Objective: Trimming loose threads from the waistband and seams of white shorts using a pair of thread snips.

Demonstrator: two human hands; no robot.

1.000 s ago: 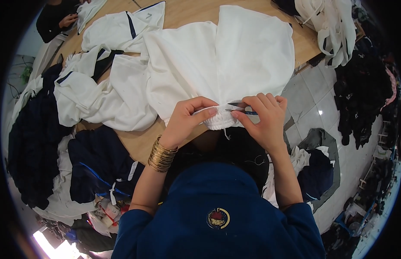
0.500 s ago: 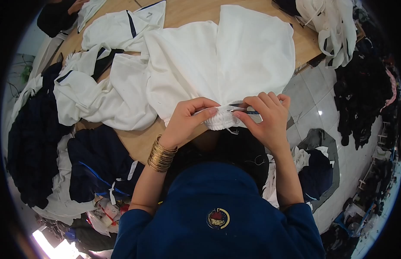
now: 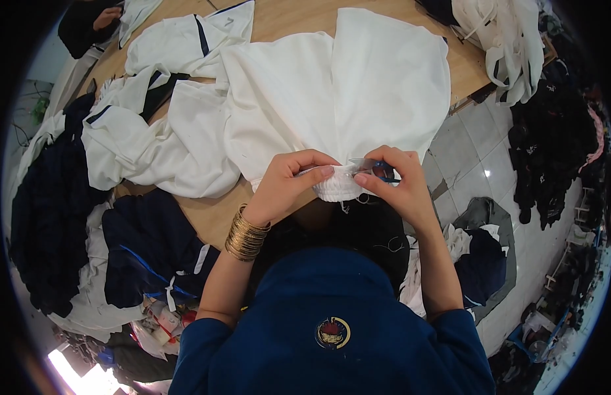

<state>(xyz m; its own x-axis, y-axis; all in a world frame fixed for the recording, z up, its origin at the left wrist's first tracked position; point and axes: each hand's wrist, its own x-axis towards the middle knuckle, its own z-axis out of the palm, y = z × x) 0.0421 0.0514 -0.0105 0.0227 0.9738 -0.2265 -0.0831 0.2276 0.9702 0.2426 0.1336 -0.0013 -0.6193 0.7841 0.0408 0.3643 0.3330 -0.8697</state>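
Observation:
White shorts (image 3: pixel 392 85) lie spread on the table, legs pointing away from me and the gathered elastic waistband (image 3: pixel 337 190) at the near edge. My left hand (image 3: pixel 285 183) pinches the waistband's left part between thumb and fingers; gold bangles ring that wrist. In my right hand (image 3: pixel 403 185) is a pair of small thread snips (image 3: pixel 362 162) with pointed metal blades and a blue handle, partly hidden by the fingers. The blades lie against the fabric just above the waistband's middle. Below the band hang loose cord or thread ends (image 3: pixel 345 207).
More white garments (image 3: pixel 177 141) with navy trim are heaped to the left on the wooden table (image 3: pixel 210 220). Navy garments (image 3: pixel 151 250) hang at its near left edge. White pieces (image 3: pixel 509 46) drape over the far right corner. Another person's hand (image 3: pixel 108 18) shows far left.
My right hand has turned and its fingers have curled in. The snips' blades have swung up and now show more above the waistband. My left hand stays nearly still.

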